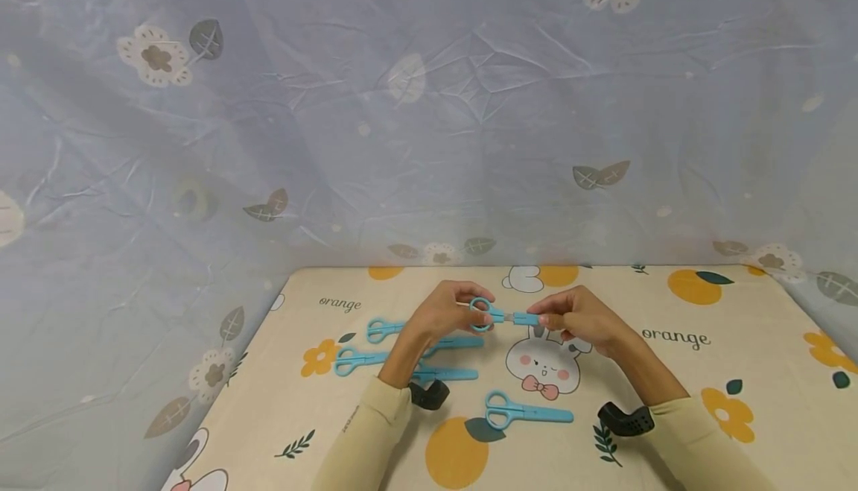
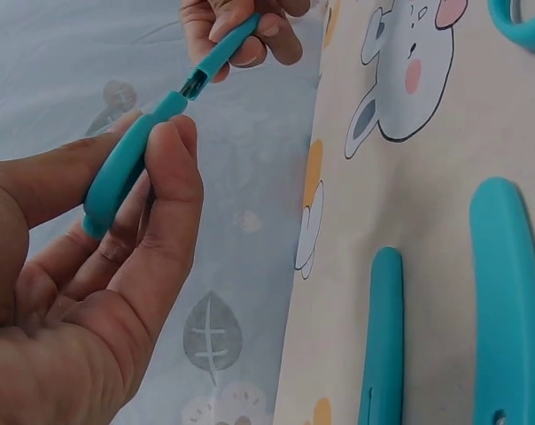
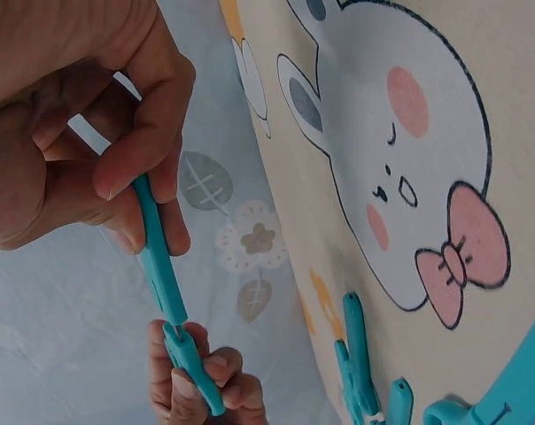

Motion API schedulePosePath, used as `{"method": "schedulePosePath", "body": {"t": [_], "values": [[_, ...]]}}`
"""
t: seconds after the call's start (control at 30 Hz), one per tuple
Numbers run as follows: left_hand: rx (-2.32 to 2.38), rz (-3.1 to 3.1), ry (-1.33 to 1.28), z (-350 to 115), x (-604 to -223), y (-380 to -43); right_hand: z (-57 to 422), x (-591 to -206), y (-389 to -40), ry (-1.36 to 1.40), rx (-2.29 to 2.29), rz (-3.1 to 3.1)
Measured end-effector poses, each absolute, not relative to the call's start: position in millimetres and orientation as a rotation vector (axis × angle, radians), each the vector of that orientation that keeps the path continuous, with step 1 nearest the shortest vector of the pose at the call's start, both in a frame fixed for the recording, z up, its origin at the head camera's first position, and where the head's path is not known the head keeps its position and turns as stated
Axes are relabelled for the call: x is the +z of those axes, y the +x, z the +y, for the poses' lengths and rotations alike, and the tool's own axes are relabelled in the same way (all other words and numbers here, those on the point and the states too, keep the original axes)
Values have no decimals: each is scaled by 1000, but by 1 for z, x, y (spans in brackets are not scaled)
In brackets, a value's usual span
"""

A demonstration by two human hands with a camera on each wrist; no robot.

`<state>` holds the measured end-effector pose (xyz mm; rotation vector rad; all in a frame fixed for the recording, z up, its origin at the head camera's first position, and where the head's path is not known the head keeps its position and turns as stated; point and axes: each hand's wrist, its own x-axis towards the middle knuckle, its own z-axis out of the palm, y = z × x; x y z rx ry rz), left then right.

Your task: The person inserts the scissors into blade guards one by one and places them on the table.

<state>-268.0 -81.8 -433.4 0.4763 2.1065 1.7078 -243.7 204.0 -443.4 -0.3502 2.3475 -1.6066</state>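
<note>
Above the tabletop, my left hand grips the light-blue handles of a pair of scissors. The blade cover, also light blue, is pinched at its far end between the thumb and fingers of my right hand. Between handles and cover a short stretch of metal blade shows; the rest of the blade is hidden inside the cover. In the right wrist view the cover lines up with the scissors' handles.
Below my left forearm lie several covered blue scissors, partly hidden by the arm. Another covered pair lies nearer me, between the forearms. The patterned tablecloth meets a grey-blue curtain at the back. Black wrist mounts hang below both sleeves.
</note>
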Motion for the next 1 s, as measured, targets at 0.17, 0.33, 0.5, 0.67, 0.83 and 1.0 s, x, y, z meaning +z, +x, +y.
{"method": "schedulePosePath", "body": {"t": [0.17,0.33,0.5,0.67,0.83,1.0], "values": [[1696,2121,487,-80,-433,-267,205,-444,-246,-344,-1598,2322],[1688,2128,498,-79,-433,-266,206,-445,-246,-328,-1586,2325],[1688,2130,506,-77,-434,-266,204,-446,-245,-323,-1587,2328],[1711,2102,457,-73,-437,-265,200,-445,-243,-322,-1614,2334],[1759,2061,406,-70,-440,-264,197,-446,-241,-316,-1616,2375],[1782,2044,382,-68,-441,-263,195,-447,-241,-315,-1621,2407]]}}
